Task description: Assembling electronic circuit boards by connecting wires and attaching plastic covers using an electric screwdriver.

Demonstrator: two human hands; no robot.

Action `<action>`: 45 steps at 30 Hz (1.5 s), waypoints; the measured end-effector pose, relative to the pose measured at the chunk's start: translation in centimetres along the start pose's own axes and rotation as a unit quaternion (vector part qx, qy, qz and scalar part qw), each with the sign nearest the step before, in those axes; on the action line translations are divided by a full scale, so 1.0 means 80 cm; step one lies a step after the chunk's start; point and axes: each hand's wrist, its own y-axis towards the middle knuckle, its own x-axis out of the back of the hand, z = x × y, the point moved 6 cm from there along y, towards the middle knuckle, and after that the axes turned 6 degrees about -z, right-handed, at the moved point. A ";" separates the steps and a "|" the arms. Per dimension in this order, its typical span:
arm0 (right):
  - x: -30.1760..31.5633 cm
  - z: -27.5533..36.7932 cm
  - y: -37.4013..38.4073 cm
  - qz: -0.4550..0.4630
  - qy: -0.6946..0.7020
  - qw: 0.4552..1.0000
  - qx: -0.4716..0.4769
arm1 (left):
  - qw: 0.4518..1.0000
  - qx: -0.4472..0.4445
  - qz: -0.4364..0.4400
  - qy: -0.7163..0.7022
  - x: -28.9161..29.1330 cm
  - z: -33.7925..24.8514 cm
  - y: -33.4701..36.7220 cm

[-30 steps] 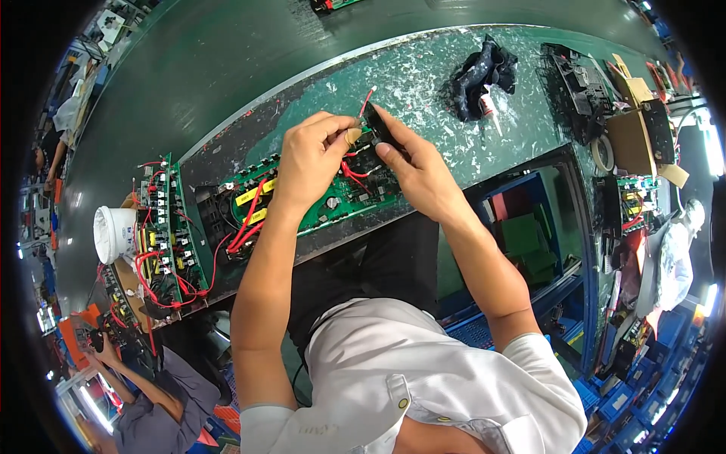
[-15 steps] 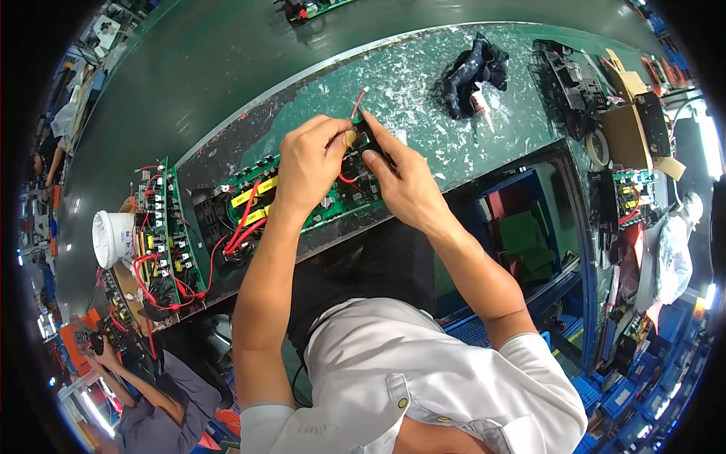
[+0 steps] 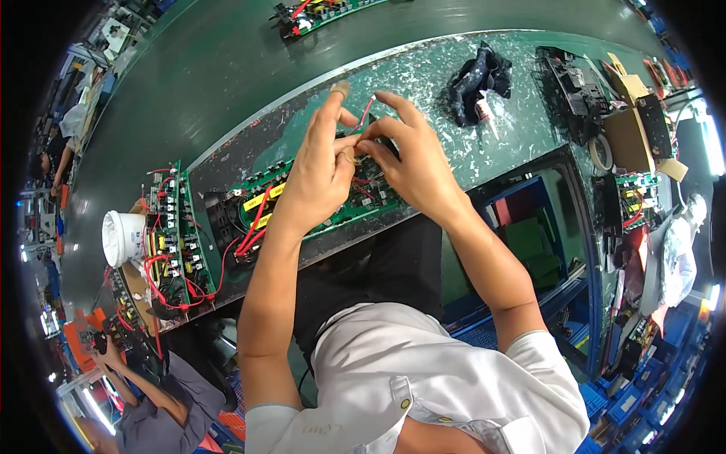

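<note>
Both hands meet directly above the green circuit board (image 3: 302, 208), the left hand (image 3: 318, 178) and right hand (image 3: 408, 163) pinching a short red wire (image 3: 366, 115) that slants up and away from the board.

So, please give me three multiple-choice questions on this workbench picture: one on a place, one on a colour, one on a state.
1. Where is the white cup?
A. at the bench's left end
B. beside the tape roll
C. in the left hand

2. What colour is the wire at the fingertips?
A. blue
B. red
C. white

3. How are the two hands?
A. far apart
B. flat on the bench
C. together above the circuit board

Answers: 1 A, it stands left of the boards. 2 B, a red strand rises there. 3 C, left hand and right hand meet fingertip to fingertip.
</note>
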 end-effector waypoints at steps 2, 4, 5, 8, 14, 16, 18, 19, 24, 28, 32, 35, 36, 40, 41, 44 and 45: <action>-0.001 -0.004 0.001 -0.014 -0.006 1.000 -0.008 | 0.996 0.066 -0.007 -0.058 0.002 0.011 -0.005; 0.000 -0.009 -0.001 -0.021 -0.009 1.000 -0.002 | 0.992 0.082 -0.020 -0.089 -0.002 0.009 -0.006; 0.001 -0.012 -0.002 -0.028 -0.004 1.000 -0.012 | 0.988 0.096 -0.034 -0.119 -0.002 0.009 -0.006; -0.002 -0.026 -0.003 -0.016 0.011 0.999 -0.043 | 0.996 0.081 0.002 -0.036 -0.002 0.003 0.002; -0.017 -0.051 -0.006 0.029 0.154 0.977 -0.144 | 0.996 0.061 -0.064 0.024 0.009 0.006 0.003; -0.019 -0.057 -0.010 0.018 0.196 0.963 -0.182 | 0.995 0.042 -0.071 0.052 0.010 -0.002 0.006; -0.022 -0.059 -0.009 0.035 0.224 0.954 -0.195 | 0.988 0.012 -0.068 0.136 0.010 -0.016 0.008; -0.024 -0.059 -0.010 0.052 0.252 0.944 -0.207 | 0.988 0.013 -0.067 0.136 0.009 -0.012 0.008; -0.013 -0.037 -0.032 0.021 0.173 0.971 -0.162 | 0.982 0.091 -0.097 0.137 0.022 0.014 0.014; -0.015 -0.041 -0.037 0.057 0.120 0.977 -0.169 | 0.974 0.154 -0.039 0.163 0.016 0.028 0.015; -0.015 -0.036 -0.037 0.030 0.110 0.979 -0.168 | 0.973 0.184 -0.040 0.137 0.010 0.035 0.011; -0.015 -0.039 -0.037 0.032 0.120 0.977 -0.172 | 0.974 0.169 -0.039 0.146 0.008 0.035 0.013; -0.016 -0.039 -0.038 0.032 0.121 0.977 -0.173 | 0.976 0.164 -0.041 0.138 0.008 0.037 0.011; -0.013 -0.035 -0.034 0.026 0.110 0.983 -0.145 | 0.976 0.163 -0.042 0.135 0.007 0.036 0.011; -0.013 -0.034 -0.034 0.031 0.106 0.985 -0.135 | 0.977 0.163 -0.041 0.135 0.005 0.036 0.010; -0.011 -0.027 -0.034 0.014 0.098 0.988 -0.118 | 0.977 0.161 -0.058 0.127 0.004 0.034 0.009; -0.011 -0.028 -0.034 0.014 0.098 0.988 -0.119 | 0.978 0.141 -0.064 0.139 0.004 0.030 0.009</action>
